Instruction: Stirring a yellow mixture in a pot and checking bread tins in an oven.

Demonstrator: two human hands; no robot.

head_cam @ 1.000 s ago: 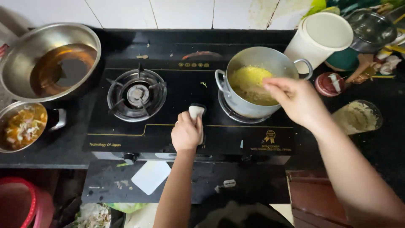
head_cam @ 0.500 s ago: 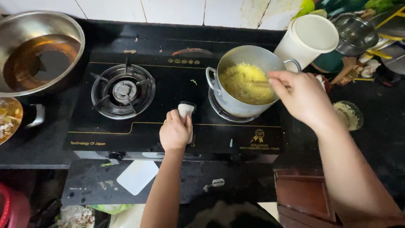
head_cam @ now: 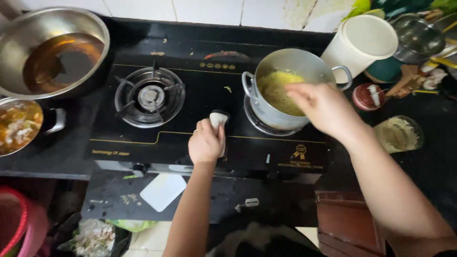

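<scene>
Steel pot (head_cam: pixel 290 85) of yellow mash sits on the right burner; right hand (head_cam: pixel 323 107) hovers over it, its grip unclear. Left hand (head_cam: pixel 205 143) clasps the pale knob (head_cam: pixel 218 118). Steam could scald those fingers.

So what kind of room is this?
It looks like a home kitchen. There is a black gas stove with a steel pot of yellow food on one burner, a big pan of oil beside it, and white wall tiles behind.
</scene>
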